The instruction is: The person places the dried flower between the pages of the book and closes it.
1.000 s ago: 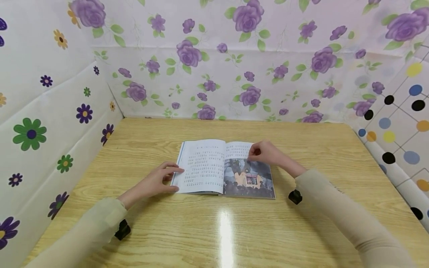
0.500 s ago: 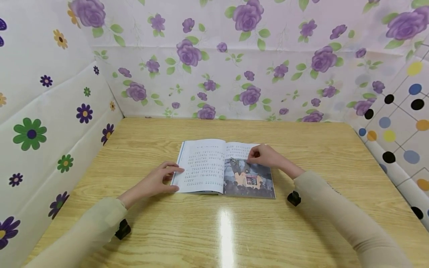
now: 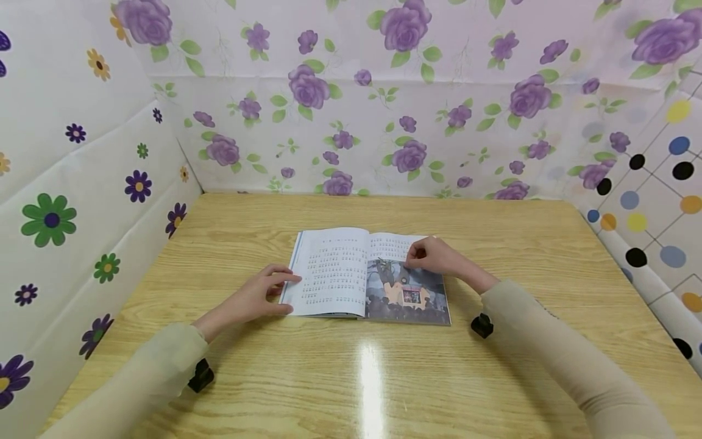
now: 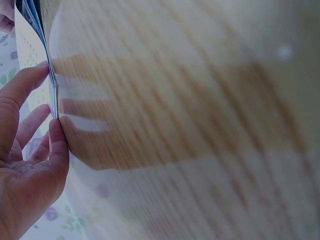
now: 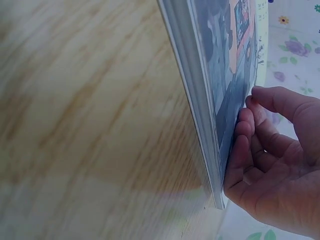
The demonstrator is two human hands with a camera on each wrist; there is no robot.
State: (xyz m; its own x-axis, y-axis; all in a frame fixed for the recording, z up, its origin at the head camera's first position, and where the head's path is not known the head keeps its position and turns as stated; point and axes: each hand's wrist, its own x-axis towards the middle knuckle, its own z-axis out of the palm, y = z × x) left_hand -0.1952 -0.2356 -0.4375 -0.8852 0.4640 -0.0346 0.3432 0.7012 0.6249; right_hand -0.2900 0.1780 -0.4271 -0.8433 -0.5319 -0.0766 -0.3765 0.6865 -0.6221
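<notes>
An open book [image 3: 337, 268] lies on the wooden table, printed text filling its left page. On its right page, a dark picture [image 3: 389, 292] sits below a few lines of text. My left hand [image 3: 260, 292] rests at the book's left edge, fingers loosely extended onto the page and thumb at the lower corner. In the left wrist view, thumb and fingertips touch the edge of the pages [image 4: 37, 42]. My right hand [image 3: 433, 255] rests on the upper part of the right page, fingers curled, thumb and index tips close together. Nothing shows between those tips in the right wrist view.
The wooden table [image 3: 274, 378] reaches back to a wall covered with purple-flowered sheeting [image 3: 351, 103]. Flower-patterned sheeting [image 3: 82, 201] stands at the left, dotted sheeting [image 3: 652, 225] at the right. Black wrist devices sit under the left sleeve [image 3: 201, 376] and right sleeve [image 3: 482, 325].
My right hand and forearm have shifted very slightly. My left hand and the open book stay where they were.
</notes>
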